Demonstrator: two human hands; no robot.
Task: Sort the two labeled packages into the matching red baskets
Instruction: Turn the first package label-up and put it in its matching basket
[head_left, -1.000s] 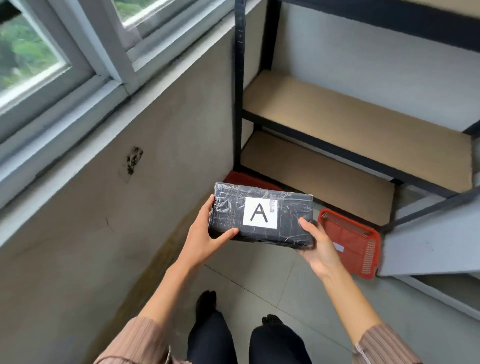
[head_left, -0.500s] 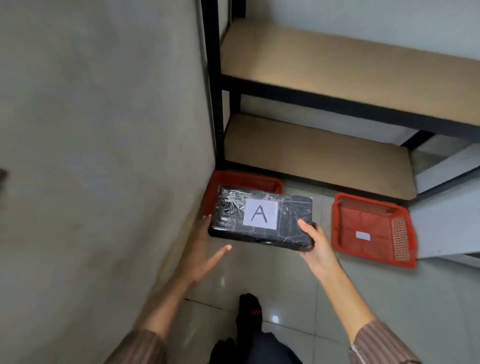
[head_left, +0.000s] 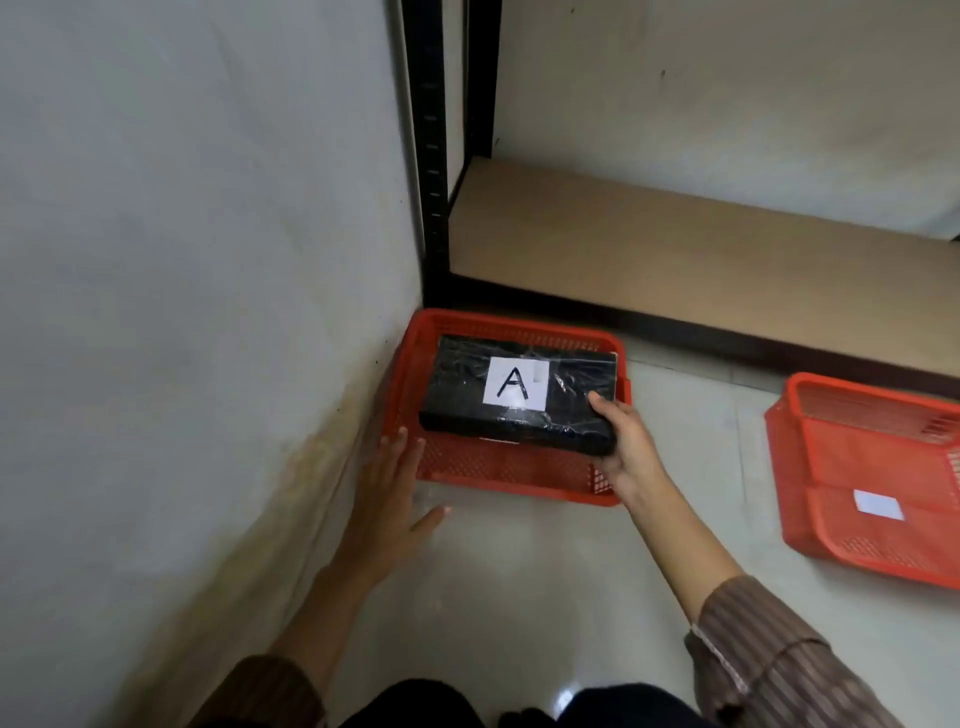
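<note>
The black package (head_left: 519, 397), wrapped in shiny film and bearing a white label marked "A", sits over the left red basket (head_left: 498, 467), within its rim. Whether its underside already touches the basket floor cannot be told. It lies almost level, label up.

The right hand (head_left: 623, 447) grips the package at its 4 o'clock corner, thumb on the top face and the fingers curled beneath, out of sight. Its striped brown sleeve (head_left: 769, 660) runs off toward 5 o'clock.

The left hand (head_left: 389, 499) is off the package, at 7 o'clock from it, flat and spread wide with the thumb held out. Its fingertips (head_left: 400, 436) are right at the basket's near left corner; contact cannot be told.

This basket stands on the pale tiled floor (head_left: 545, 571), tucked into the corner against the grey wall (head_left: 208, 260) at 9 o'clock and a black shelf post (head_left: 431, 156) at 12 o'clock. A low wooden shelf (head_left: 675, 244) stretches away at 1 o'clock.

A second red basket (head_left: 831, 540), with a small white label (head_left: 878, 505) on its mesh, stands well apart at 3 o'clock.
</note>
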